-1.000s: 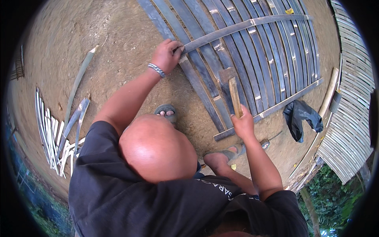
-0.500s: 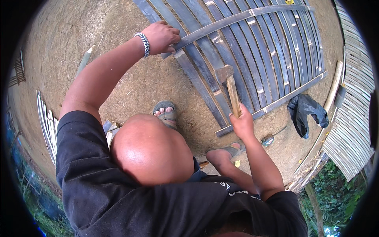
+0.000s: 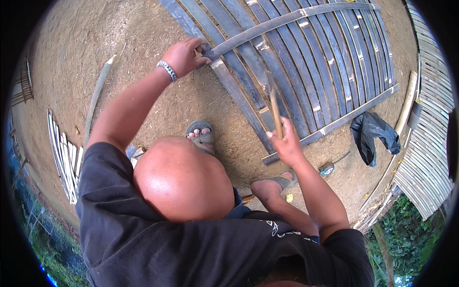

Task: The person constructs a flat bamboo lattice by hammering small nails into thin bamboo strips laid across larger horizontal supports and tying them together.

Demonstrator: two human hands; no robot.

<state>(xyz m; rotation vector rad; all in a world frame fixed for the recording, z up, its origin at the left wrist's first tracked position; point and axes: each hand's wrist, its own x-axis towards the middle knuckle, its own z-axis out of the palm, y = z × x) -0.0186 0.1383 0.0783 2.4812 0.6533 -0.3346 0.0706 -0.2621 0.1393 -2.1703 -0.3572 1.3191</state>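
Observation:
A panel of dark, flat bamboo slats (image 3: 292, 71) lies on the ground ahead, with gaps between the slats and bamboo crosspieces over them. My left hand (image 3: 184, 60), a chain bracelet at its wrist, grips the left end of the upper crosspiece (image 3: 260, 29), thumb and fingers closed about it. My right hand (image 3: 288, 146) is closed round the wooden handle of a hatchet (image 3: 275, 111). The metal head is seen nearly edge-on above the slats; whether it touches them I cannot tell. A lower crosspiece (image 3: 342, 122) runs along the panel's near edge, just right of that hand.
A black plastic bag (image 3: 374, 136) and a tape measure (image 3: 326, 169) lie right of the panel. Farther right are a pole (image 3: 406, 107) and a pale slatted mat (image 3: 425, 138). White strips (image 3: 64, 158) and a long bamboo strip (image 3: 98, 91) lie left. My sandaled foot (image 3: 201, 135) is near the panel.
My left hand has shifted slightly down and left at the crosspiece's end, its fingers now curled round it. The hatchet has turned in my right hand and its head has moved slightly left.

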